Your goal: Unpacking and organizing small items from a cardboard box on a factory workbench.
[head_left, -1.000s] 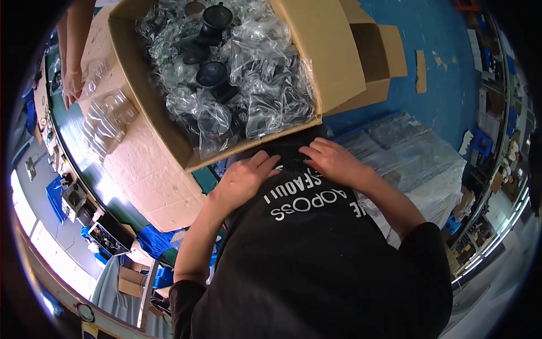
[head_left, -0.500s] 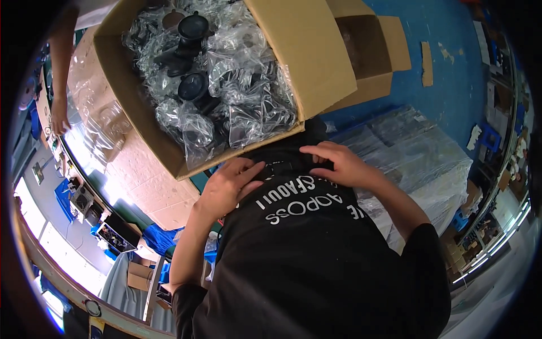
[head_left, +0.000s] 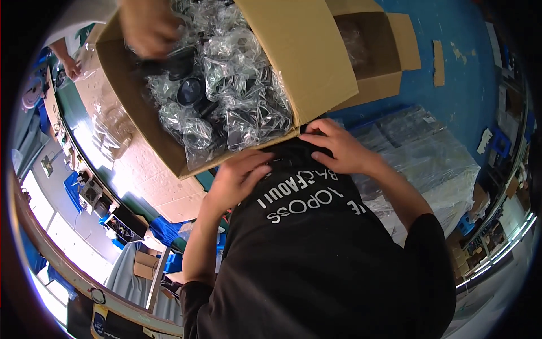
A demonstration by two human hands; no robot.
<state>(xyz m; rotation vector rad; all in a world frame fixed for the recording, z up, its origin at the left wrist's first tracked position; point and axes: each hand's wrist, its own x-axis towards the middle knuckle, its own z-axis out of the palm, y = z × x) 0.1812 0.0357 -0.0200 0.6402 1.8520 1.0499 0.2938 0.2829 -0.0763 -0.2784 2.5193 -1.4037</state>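
While a co-worker's hand (head_left: 149,31) reaches into the open cardboard box (head_left: 305,56) of black parts (head_left: 192,91) and clear plastic bags (head_left: 248,121), the left hand (head_left: 232,178) and right hand (head_left: 345,150) lie over the black shirt (head_left: 322,254) beside the box's near edge, each thumb spread from bent fingers; whether either hand touches the box, I cannot tell

Seen from where I stand, an open brown cardboard box (head_left: 131,101), its right flap (head_left: 307,56) splayed outward, holds crumpled clear plastic bags (head_left: 234,62) and black parts (head_left: 182,69) (one round, cup-like black piece (head_left: 191,91) faces upward), just beyond a black cloth T-shirt (head_left: 316,254) with white lettering.
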